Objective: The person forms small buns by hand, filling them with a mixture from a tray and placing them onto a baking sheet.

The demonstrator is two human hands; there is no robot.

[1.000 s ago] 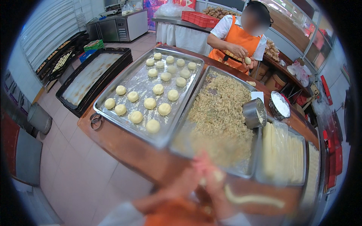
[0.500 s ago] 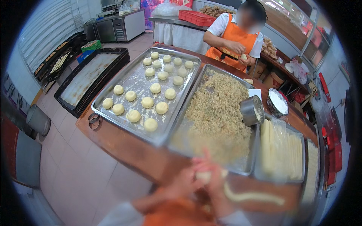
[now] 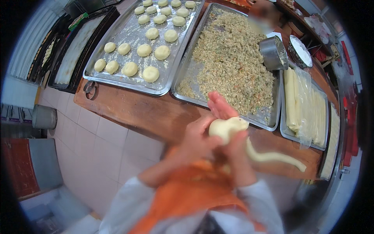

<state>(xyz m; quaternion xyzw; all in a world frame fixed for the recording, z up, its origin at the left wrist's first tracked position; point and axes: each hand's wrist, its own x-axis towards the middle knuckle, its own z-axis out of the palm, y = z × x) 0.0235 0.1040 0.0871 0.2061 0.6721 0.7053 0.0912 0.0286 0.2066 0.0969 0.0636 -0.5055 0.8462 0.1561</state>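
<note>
A pale dough ball (image 3: 221, 129), pinched up at its upper right, sits between my hands. My left hand (image 3: 196, 138) is curled against its left side, and my right hand (image 3: 236, 144) cradles it, reddened fingertips reaching up behind it. A long dough strip (image 3: 274, 158) lies on the wooden table (image 3: 144, 117) right of my hands. Just beyond them is a metal tray (image 3: 181, 94) of crumbly, speckled filling (image 3: 230, 62). A second tray (image 3: 95, 72) on the left carries rows of round flattened dough pieces (image 3: 150, 74).
A steel cup (image 3: 272, 52) rests on the filling tray, beside a bowl of white powder (image 3: 300, 50). A tray of bagged long dough pieces (image 3: 306, 107) stands right. Metal rings (image 3: 90, 90), stacked dark pans (image 3: 78, 46) and a bin (image 3: 43, 117) are left. A blurred co-worker (image 3: 259, 15) stands across.
The view has tipped downward, raising the trays and cutting off most of the co-worker. My hands appear higher in the picture, with the dough ball between them now more exposed.
</note>
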